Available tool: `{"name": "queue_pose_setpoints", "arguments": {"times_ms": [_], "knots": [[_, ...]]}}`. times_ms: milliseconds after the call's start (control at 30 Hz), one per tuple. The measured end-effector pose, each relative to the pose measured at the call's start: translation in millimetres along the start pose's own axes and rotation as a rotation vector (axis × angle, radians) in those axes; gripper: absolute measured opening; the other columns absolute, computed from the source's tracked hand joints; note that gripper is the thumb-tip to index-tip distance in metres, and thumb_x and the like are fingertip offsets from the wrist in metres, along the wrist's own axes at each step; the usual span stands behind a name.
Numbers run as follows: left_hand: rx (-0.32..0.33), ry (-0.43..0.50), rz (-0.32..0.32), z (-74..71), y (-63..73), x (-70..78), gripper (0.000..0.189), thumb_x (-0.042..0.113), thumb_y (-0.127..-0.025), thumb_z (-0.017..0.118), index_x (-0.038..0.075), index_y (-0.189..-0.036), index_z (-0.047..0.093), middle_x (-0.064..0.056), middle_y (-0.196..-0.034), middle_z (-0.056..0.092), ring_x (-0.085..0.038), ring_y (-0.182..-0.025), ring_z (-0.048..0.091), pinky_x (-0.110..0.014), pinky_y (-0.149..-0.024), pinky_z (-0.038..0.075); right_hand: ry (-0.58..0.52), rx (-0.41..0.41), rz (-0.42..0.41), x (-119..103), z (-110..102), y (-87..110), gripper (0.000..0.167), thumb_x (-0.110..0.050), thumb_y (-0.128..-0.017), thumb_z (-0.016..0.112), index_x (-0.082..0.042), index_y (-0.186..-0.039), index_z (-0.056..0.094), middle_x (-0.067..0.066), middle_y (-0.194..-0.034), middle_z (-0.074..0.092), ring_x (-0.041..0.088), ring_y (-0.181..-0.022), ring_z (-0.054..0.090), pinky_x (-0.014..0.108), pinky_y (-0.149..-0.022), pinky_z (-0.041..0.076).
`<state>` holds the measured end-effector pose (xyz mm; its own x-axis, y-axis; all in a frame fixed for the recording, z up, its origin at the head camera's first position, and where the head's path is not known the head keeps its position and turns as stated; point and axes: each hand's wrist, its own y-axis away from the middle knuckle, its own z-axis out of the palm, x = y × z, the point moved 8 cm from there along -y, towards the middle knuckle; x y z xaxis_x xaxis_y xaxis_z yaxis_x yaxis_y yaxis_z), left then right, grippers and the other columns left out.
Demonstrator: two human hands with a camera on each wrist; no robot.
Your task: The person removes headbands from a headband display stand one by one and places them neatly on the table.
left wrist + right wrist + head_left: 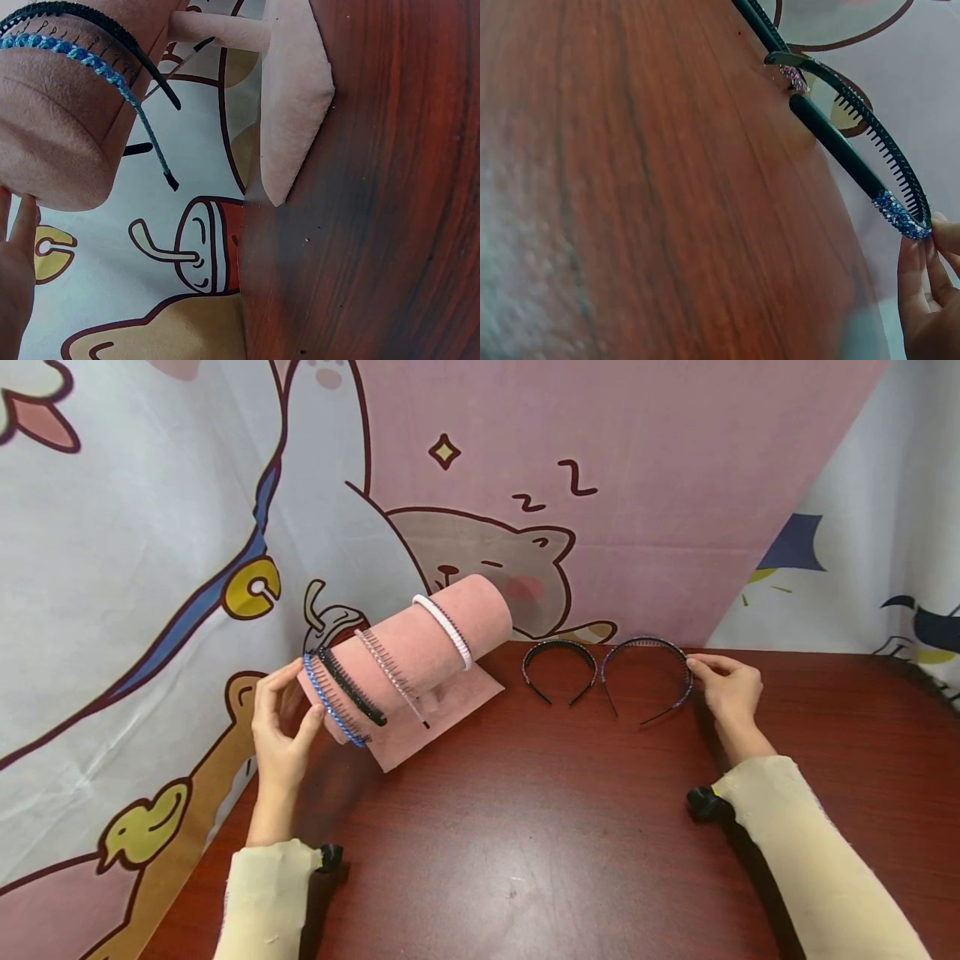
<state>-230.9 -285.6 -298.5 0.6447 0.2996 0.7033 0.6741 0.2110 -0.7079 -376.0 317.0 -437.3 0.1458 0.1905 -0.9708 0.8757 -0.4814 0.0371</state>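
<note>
At the left end of a pink padded headband stand (480,610), my left hand (281,735) holds the roll with thumb and fingers spread round its end. The left wrist view shows fingertips against the roll's end face (52,165). On the roll sit a blue braided headband (330,706), a black headband (348,685), a thin pinkish headband (386,664) and a white headband (446,627). My right hand (731,693) pinches the side of a dark toothed headband with blue glitter (647,642); the right wrist view shows the glitter (900,216) at the fingertips.
Another dark headband (558,645) with pinkish glitter lies just left of the pinched one, close beside it. The stand's flat pink base (450,718) rests on the brown wooden table (525,827). A cartoon-printed cloth (637,485) hangs behind the table and along its left side.
</note>
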Motion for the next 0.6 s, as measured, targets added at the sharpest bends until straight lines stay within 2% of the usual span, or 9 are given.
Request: {"name": "queue_pose_setpoints", "arguments": {"times_ms": [133, 333, 467, 600], "knots": [[0.001, 0.003, 0.001, 0.0, 0.3, 0.0, 0.052, -0.004, -0.084, 0.064, -0.013, -0.133, 0.051, -0.011, -0.135, 0.055, -0.020, -0.131, 0.052, -0.030, -0.118, 0.041, -0.031, -0.021, 0.031, 4, 1, -1.2, 0.031, -0.022, -0.089, 0.073, -0.004, -0.115, 0.074, -0.031, -0.060, 0.063, -0.012, -0.057, 0.062, 0.006, -0.054, 0.050], [-0.003, 0.012, 0.004, 0.9, -0.1, 0.6, 0.052, -0.005, -0.084, 0.063, -0.014, -0.133, 0.051, -0.011, -0.135, 0.054, -0.020, -0.131, 0.052, -0.029, -0.118, 0.040, -0.093, -0.061, 0.077, 11, 5, -1.9, 0.020, -0.015, -0.090, 0.071, -0.010, -0.109, 0.076, -0.029, -0.064, 0.065, -0.010, -0.058, 0.064, 0.007, -0.057, 0.053], [-0.003, 0.013, 0.005, 0.8, -0.2, 0.5, 0.052, -0.005, -0.084, 0.063, -0.013, -0.134, 0.051, -0.013, -0.135, 0.054, -0.020, -0.131, 0.051, -0.030, -0.118, 0.040, -0.011, -0.090, 0.079, 13, 9, -1.3, 0.035, -0.018, -0.091, 0.070, -0.004, -0.124, 0.070, -0.031, -0.075, 0.058, -0.014, -0.060, 0.061, 0.005, -0.058, 0.051], [-0.003, 0.010, 0.004, 0.7, -0.2, 0.4, 0.052, -0.004, -0.084, 0.063, -0.013, -0.134, 0.051, -0.013, -0.135, 0.054, -0.020, -0.131, 0.052, -0.029, -0.118, 0.041, 0.073, -0.119, 0.085, 16, 14, -1.0, 0.046, -0.024, -0.092, 0.069, -0.003, -0.133, 0.063, -0.027, -0.087, 0.052, -0.016, -0.066, 0.056, 0.004, -0.059, 0.048]]}}
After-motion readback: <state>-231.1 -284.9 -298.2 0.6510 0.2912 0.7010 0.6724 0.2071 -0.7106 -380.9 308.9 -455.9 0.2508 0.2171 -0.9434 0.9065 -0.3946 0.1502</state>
